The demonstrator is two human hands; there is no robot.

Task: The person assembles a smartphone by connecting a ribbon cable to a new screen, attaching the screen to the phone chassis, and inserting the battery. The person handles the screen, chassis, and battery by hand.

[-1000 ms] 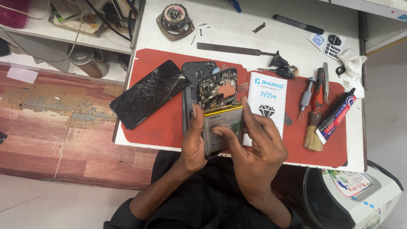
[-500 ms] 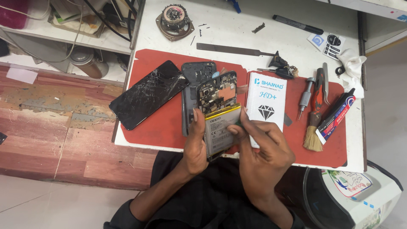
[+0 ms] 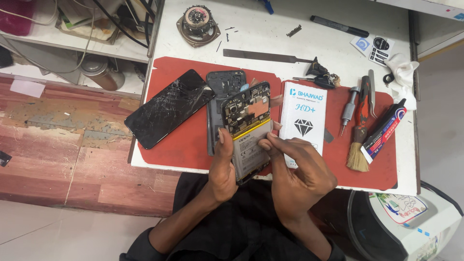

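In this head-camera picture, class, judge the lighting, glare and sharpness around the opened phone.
Head view: soft, even light, faint shadows; opened black phone with exposed battery sharp between left hand and right hand; cracked black glass screen shows slight sheen, no hard glare.

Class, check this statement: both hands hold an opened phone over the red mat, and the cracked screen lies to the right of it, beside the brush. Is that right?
Not quite. The head view shows the cracked screen left of the opened phone, far from the brush. The left hand and right hand do hold it over the red mat.

Bright, even overhead light; shadows soft and short. Focus sharp throughout. Mild wide-angle bending toward 3 and 9 o'clock.
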